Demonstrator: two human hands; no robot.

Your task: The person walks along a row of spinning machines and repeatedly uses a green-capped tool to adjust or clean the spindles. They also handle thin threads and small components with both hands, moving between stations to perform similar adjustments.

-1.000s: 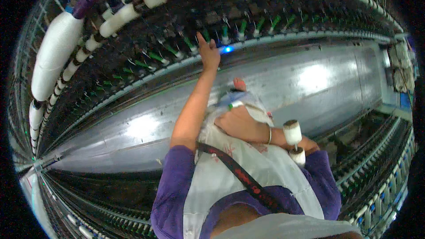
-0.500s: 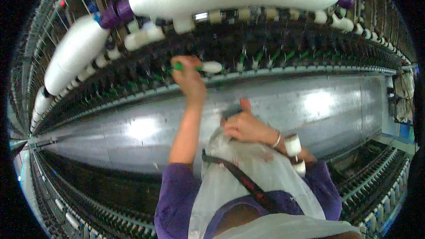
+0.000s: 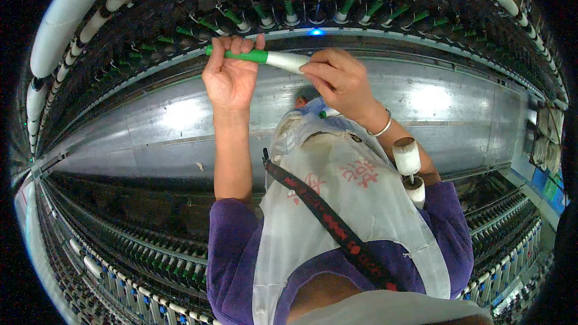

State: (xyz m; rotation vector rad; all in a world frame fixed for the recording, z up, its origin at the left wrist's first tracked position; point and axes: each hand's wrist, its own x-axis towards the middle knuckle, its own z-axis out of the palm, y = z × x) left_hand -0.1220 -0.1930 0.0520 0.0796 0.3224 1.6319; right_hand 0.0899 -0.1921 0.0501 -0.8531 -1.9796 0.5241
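Observation:
A green bobbin (image 3: 256, 55) with white yarn wound on its right part lies level between my two hands, in front of the spindle row. My left hand (image 3: 232, 78), palm turned up, has its fingers wrapped around the bare green end. The yarn-covered end (image 3: 288, 62) is pinched by the thumb and fingers of my right hand (image 3: 340, 78), which hide its tip. Below that hand, a second green-ended bobbin (image 3: 325, 113) shows at the top of my white apron (image 3: 325, 171).
Several green bobbins (image 3: 259, 11) stand along the spindle rail, where a blue light (image 3: 316, 32) glows. A smooth metal floor (image 3: 174, 117) stretches below. Two white rollers (image 3: 407, 156) sit beside my right forearm. Another machine row (image 3: 168, 259) runs behind me; white rolls (image 3: 72, 18) hang at upper left.
My left hand has brought the green bobbin away from the spindle row. My right hand has risen from the apron to the yarn end. The view has tilted, and the large overhead roll has left it.

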